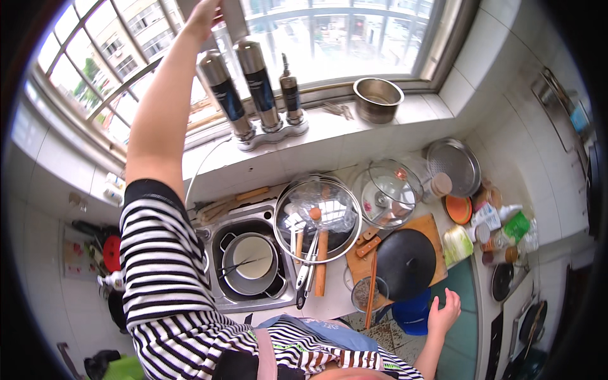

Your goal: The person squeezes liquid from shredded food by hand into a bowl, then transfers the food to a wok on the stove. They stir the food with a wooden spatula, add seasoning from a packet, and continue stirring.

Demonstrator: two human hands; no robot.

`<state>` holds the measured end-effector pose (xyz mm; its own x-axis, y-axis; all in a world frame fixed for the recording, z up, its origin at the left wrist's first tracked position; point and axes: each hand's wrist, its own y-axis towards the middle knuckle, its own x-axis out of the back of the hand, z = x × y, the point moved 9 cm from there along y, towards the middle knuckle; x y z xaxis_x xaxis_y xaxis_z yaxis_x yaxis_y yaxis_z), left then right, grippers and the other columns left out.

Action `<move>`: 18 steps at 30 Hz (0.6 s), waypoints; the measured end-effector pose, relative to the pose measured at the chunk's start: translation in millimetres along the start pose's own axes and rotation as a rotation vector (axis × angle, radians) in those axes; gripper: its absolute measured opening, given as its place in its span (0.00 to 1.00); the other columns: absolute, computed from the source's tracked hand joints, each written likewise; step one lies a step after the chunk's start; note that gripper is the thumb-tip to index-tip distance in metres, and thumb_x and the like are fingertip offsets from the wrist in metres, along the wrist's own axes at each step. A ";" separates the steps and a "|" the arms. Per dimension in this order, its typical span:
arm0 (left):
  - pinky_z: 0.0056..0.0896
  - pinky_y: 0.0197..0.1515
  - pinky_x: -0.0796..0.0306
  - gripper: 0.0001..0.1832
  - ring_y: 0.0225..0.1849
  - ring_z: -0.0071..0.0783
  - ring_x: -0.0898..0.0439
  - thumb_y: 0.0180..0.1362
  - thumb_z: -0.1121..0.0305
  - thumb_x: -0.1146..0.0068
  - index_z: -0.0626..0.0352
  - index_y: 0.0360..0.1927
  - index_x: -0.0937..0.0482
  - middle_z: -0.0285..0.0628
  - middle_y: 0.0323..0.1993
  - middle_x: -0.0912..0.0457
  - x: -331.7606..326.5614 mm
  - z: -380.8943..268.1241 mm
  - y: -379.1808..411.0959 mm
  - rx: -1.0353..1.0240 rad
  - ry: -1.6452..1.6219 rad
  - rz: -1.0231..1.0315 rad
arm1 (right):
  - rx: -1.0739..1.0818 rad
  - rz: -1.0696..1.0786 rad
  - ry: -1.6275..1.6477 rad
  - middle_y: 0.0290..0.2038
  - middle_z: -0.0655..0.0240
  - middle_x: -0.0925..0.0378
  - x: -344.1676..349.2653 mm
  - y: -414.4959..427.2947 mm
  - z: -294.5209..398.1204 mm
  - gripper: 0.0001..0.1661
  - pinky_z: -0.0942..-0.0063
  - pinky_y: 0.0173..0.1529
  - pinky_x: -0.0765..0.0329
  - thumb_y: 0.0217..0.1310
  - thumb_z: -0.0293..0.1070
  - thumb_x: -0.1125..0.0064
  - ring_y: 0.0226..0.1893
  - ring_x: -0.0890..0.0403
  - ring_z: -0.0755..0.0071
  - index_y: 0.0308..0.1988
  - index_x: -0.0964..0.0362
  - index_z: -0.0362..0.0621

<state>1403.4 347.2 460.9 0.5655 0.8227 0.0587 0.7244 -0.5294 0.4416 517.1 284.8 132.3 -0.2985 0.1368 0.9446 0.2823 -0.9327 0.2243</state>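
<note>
My left arm is stretched up to the window, where my left hand (pixel 204 21) is at the window frame (pixel 232 21); its fingers are largely hidden. Below it, metal filter cylinders (pixel 259 80) stand on the sill. My right hand (pixel 444 311) hangs with fingers apart and nothing in it, to the right of a blue bin (pixel 412 316). Near it, a round black lid (pixel 406 264) lies on a wooden cutting board (pixel 437 237). The steel sink (pixel 223 304) holds a metal pot (pixel 230 282) with a pale bowl inside.
A large glass lid (pixel 280 237) covers part of the counter, with utensils across its front edge. Wooden chopsticks (pixel 371 294) rest over a glass bowl (pixel 356 297). A metal pot (pixel 378 107) stands on the sill. Cabbage (pixel 457 244) and several bottles are at the right.
</note>
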 end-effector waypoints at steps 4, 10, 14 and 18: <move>0.45 0.62 0.43 0.32 0.55 0.37 0.30 0.64 0.42 0.59 0.57 0.61 0.34 0.44 0.57 0.28 -54.7 -41.4 -72.5 0.173 -0.049 -0.004 | 0.018 -0.020 0.005 0.47 0.61 0.28 8.9 8.3 8.3 0.22 0.58 0.55 0.35 0.49 0.31 0.38 0.51 0.29 0.55 0.47 0.27 0.43; 0.30 0.45 0.26 0.18 0.38 0.26 0.21 0.65 0.61 0.50 0.63 0.51 0.25 0.39 0.39 0.19 -37.1 -26.4 -44.7 -0.064 -0.052 0.124 | 0.014 0.012 -0.020 0.48 0.61 0.28 6.4 7.2 -3.1 0.20 0.60 0.54 0.34 0.51 0.31 0.39 0.51 0.28 0.55 0.47 0.28 0.43; 0.29 0.44 0.26 0.16 0.37 0.25 0.22 0.65 0.65 0.50 0.68 0.49 0.24 0.39 0.37 0.19 -32.7 -27.4 -33.2 -0.160 0.089 0.126 | 0.006 0.009 -0.031 0.47 0.61 0.28 5.4 9.0 0.0 0.20 0.60 0.54 0.34 0.51 0.31 0.40 0.50 0.27 0.56 0.48 0.28 0.42; 0.28 0.42 0.26 0.16 0.36 0.25 0.22 0.65 0.66 0.50 0.68 0.49 0.24 0.38 0.37 0.19 -18.4 -15.3 -23.4 -0.149 0.092 0.128 | 0.002 -0.020 -0.037 0.47 0.62 0.28 5.6 7.4 2.3 0.21 0.61 0.53 0.34 0.51 0.31 0.40 0.45 0.26 0.58 0.48 0.27 0.42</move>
<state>1370.0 347.6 463.2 0.6061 0.7695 0.2014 0.5786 -0.6002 0.5522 519.7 279.4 139.8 -0.2699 0.1679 0.9481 0.2788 -0.9288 0.2439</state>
